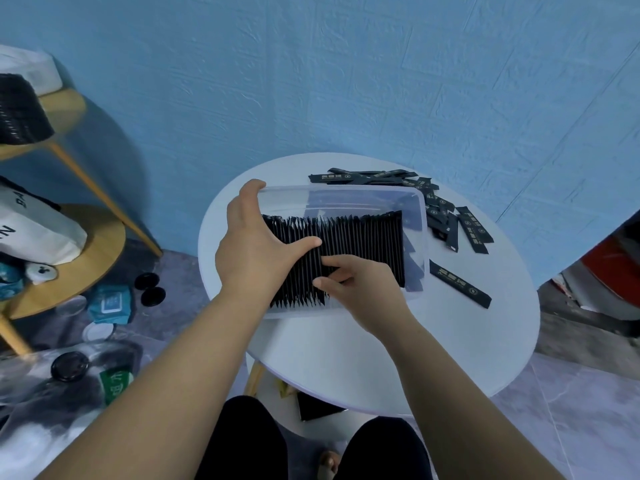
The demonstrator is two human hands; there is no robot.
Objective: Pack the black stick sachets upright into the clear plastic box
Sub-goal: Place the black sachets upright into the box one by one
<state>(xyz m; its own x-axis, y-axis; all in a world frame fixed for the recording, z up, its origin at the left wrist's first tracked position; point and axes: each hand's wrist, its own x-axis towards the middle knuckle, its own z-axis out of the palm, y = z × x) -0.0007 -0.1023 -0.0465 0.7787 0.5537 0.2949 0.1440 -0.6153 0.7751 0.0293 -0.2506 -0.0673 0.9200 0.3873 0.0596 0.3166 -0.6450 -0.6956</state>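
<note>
1. Table (346,358), round and white, carries a clear plastic box (346,188).
2. Black stick sachets (367,244) stand upright inside it; loose sachets (475,230) lie beside.
3. Left hand (252,251), fingers spread wide, presses the row.
4. Right hand (360,289) pinches sachets.

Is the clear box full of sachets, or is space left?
Not full. The upright sachets stop short of the right wall of the clear box, leaving a gap.

Far strip of box (420,209) open, packed sachets (363,244) fill rest, loose sachets (474,230) close outside, perhaps touching
</note>
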